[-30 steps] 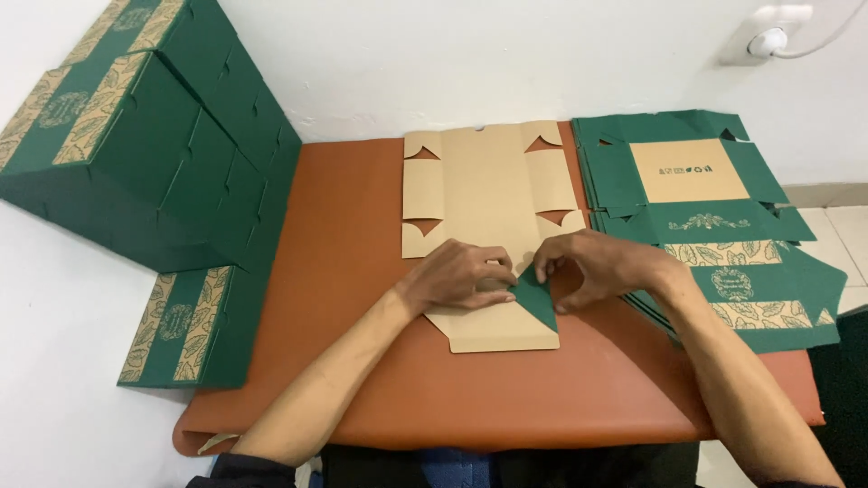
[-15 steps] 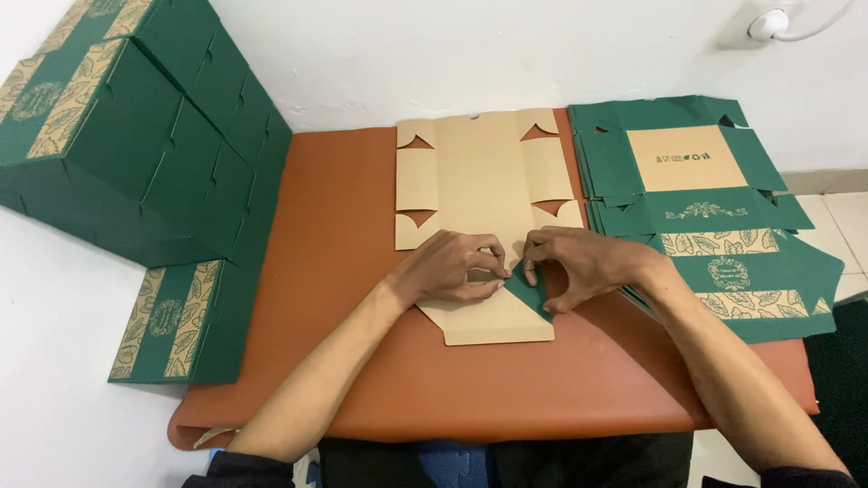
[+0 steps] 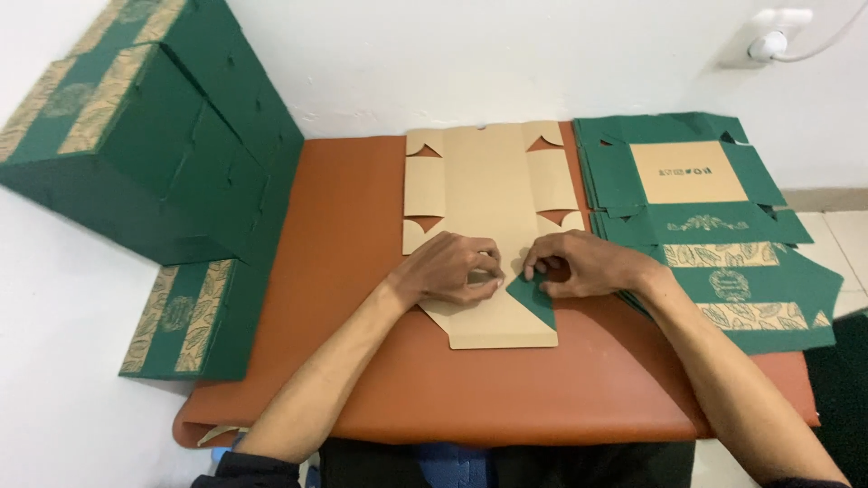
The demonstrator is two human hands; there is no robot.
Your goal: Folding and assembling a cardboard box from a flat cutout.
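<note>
The flat box blank shows plain kraft brown on its upturned face, while its folded-over flap shows dark green. The worktop is rust orange. The stack of unfolded blanks is dark green with tan bands of leaf pattern and one tan rectangle. The assembled boxes are dark green with tan leaf-patterned stripes. The wall is white.

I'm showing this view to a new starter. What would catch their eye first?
Both hands, left hand and right hand, pressing on a flat brown carton blank mid-table, a green flap folded up between them. Finished green boxes tower at left; flat green blanks lie stacked at right.
</note>
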